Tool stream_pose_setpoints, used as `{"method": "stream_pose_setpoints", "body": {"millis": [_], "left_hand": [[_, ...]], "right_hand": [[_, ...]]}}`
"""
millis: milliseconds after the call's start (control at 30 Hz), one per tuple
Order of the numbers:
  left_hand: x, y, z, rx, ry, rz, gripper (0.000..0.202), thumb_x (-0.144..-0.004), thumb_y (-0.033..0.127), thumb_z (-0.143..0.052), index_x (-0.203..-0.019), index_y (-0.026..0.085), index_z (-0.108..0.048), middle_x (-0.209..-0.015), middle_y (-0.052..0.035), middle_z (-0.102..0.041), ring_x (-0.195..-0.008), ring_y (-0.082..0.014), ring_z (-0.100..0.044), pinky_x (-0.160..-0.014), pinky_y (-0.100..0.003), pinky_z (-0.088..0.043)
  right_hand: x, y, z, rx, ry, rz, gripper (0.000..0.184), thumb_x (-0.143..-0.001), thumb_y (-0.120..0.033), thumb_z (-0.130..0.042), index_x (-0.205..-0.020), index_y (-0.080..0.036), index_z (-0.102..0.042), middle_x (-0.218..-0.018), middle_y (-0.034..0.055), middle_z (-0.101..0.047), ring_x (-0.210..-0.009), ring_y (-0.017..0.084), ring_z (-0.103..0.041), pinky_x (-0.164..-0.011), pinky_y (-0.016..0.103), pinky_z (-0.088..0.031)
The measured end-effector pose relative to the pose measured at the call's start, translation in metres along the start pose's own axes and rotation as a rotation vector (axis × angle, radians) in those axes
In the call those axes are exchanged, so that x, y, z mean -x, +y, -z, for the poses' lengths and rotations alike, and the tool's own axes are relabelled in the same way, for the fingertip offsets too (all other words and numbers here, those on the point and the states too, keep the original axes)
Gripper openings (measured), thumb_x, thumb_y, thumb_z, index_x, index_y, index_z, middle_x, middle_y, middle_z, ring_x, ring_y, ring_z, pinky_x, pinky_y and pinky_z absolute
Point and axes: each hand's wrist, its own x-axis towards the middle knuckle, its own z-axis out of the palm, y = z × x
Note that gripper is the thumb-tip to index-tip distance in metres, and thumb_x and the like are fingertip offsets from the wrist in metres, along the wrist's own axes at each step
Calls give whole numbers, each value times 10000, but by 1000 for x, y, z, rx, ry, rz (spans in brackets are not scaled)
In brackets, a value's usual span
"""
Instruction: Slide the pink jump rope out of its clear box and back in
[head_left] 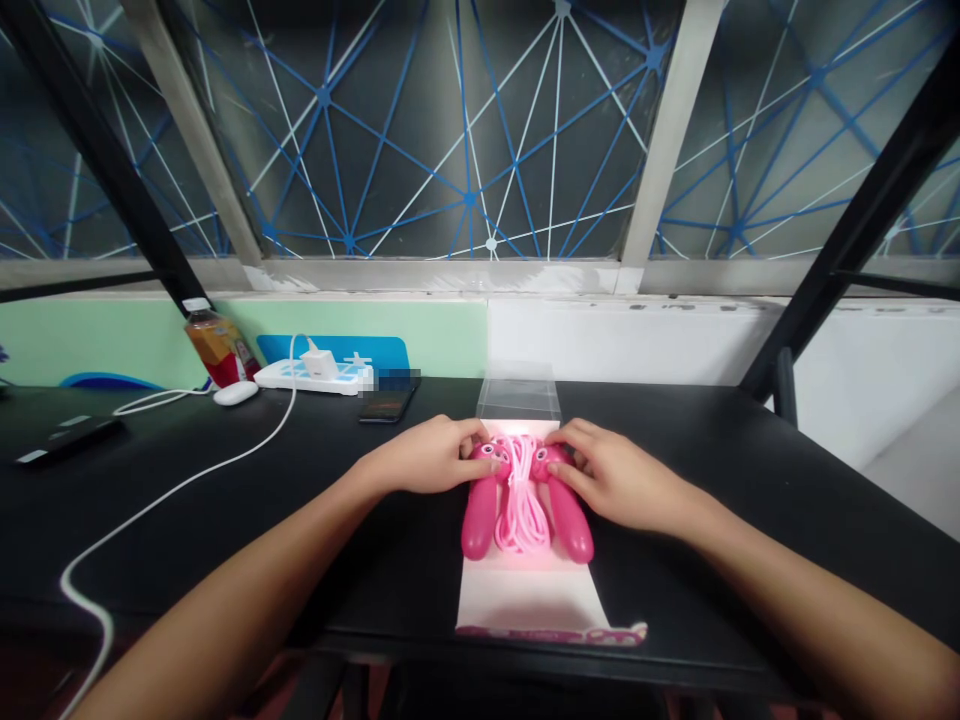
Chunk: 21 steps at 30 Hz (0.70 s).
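Pink jump rope [517, 500] flat on white card [529, 600], mid-desk, cord [519, 515] in loose coil between 2 pink handles: L handle [480, 520] at 8 o'clock of coil, R handle [571, 525] at 4, both w/ cartoon-eye heads toward 12. L hand [427, 455] in from 9, fingers [469, 432] curved over L handle's head. R hand [615, 475] in from 3, fingers [562, 432] curved over R handle's head. Both hands cupped, fingers close together, tips on heads, no obvious pinch; firmness of grip can't tell. Hands just apart, top of coil between. Card running out to 6, pink print at near end, by desk edge. Transparent box [519, 392] at 12, just past card's far end. Further out on black desk [225, 560]: phone [388, 403] at 11, power strip [307, 377] w/ white charger [321, 362] at 10, mouse [235, 393] and bottle [215, 345] just beyond, dark phone [67, 438] near 9, white cable [187, 480] looping toward 8. Window w/ blue-white net pattern [450, 130] high at 12.
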Motion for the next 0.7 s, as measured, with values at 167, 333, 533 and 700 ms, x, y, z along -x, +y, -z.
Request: {"method": "stream_pose_setpoints", "body": {"millis": [167,333,533,700], "left_hand": [[0,-3,-2,-63,32,-9,460,-862,620,-527,-1000,196,-636,-722,-22,-648,-584,-144,-552,-533,-250,-320],[1,-2,-1,-76,39,-34,442,-851,609,-556,-991,196,-629,-809,-40,-678,-638,-157,-580,-569,-251,-349],[5,0,3,-23,6,-42,448,-840,587,-585,-1062,199,-603,-823,-32,-685,-638,-157,-590,-569,-249,-367],[5,-7,6,56,-46,-66,387,-841,508,-613,-1078,203,-597,-905,-29,-699,-657,-143,-617,-605,-237,-413]], "right_hand": [[0,-1,-2,91,19,25,272,-954,-369,-470,-1119,-217,-623,-941,54,-629,-743,169,-600,-689,331,-473],[0,-3,-3,114,34,16,288,-968,-393,-445,-1108,-221,-629,-916,48,-623,-731,167,-597,-678,323,-467],[0,-2,-4,125,24,19,284,-945,-391,-491,-1148,-240,-621,-985,48,-627,-753,169,-610,-702,328,-476],[-1,0,-2,114,25,20,293,-951,-407,-480,-1135,-236,-632,-965,50,-653,-743,173,-613,-681,325,-476]]}}
